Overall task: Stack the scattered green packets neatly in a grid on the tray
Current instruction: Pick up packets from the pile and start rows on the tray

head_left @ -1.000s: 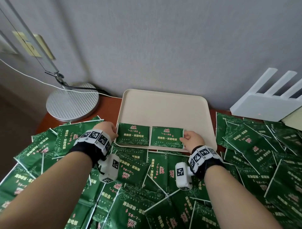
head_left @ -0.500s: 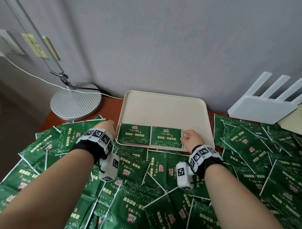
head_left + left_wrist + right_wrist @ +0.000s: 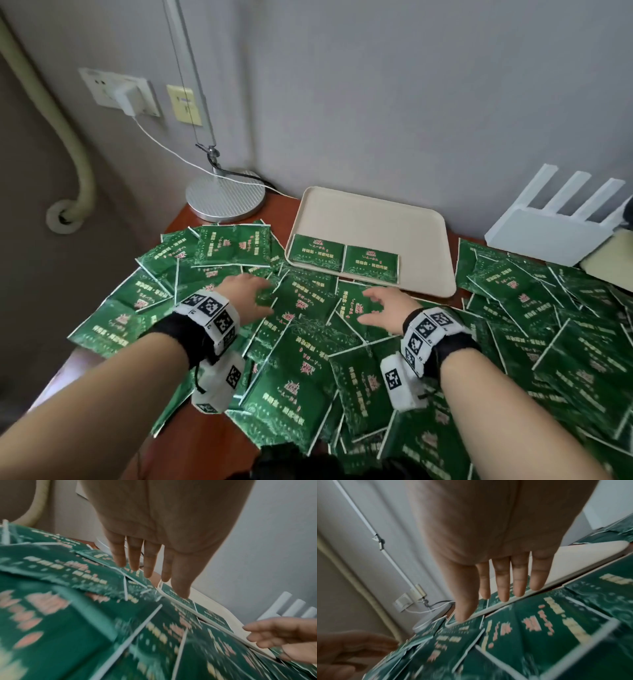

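The desk (image 3: 219,442), reddish-brown, is lying almost wholly under a spread of scattered green packets (image 3: 298,383) that are overlapping one another at all angles, from the left edge across to the far right. At the back of the desk, against the grey wall, a cream tray (image 3: 370,219) is sitting with two placed packets (image 3: 342,257) lying flat side by side along its near edge, touching each other; the remainder of the tray is showing bare cream. To the tray's left a round silver lamp base (image 3: 225,202) is standing, and to its right a white router (image 3: 548,236) is pointing its antennas up along the wall. The left hand (image 3: 247,298) is hovering palm down over the heap just in front of the tray's left corner, its grip wide, fingers (image 3: 133,555) straight and spread, holding nothing. The right hand (image 3: 383,309) is reaching over the packets just short of the tray's near rim, its grip likewise wide and holding nothing.
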Tool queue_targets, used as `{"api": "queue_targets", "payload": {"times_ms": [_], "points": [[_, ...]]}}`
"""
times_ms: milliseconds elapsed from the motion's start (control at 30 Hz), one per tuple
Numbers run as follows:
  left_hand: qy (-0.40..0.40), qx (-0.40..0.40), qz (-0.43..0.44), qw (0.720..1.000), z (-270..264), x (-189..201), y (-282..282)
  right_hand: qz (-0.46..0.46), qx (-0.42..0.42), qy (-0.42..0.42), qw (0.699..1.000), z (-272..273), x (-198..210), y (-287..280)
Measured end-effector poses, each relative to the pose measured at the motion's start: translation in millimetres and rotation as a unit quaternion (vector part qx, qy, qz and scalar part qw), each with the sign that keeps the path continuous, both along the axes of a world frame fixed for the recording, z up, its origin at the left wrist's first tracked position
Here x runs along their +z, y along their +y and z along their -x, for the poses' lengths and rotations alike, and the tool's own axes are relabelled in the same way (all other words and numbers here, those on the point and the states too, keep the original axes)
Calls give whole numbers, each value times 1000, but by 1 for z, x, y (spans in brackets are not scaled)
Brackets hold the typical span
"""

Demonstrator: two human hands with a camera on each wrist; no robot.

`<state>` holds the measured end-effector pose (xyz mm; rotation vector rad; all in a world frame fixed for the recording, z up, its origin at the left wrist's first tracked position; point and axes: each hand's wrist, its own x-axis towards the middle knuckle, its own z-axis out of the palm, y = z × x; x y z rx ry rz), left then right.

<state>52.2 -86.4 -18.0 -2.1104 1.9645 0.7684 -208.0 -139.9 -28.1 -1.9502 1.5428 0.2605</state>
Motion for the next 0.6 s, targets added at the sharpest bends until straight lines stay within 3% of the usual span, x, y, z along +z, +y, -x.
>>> {"api": "queue_targets", "payload": {"times_ms": [200, 367, 600], "points": [[5, 20, -26, 999, 15, -31, 59, 15, 65, 90, 994, 2, -17, 38], [12, 66, -32, 997, 40, -48, 83, 33, 163, 184, 969, 12, -23, 53], [57, 127, -48, 989, 50, -44, 89, 64, 160, 147, 974, 21, -29, 39]]}}
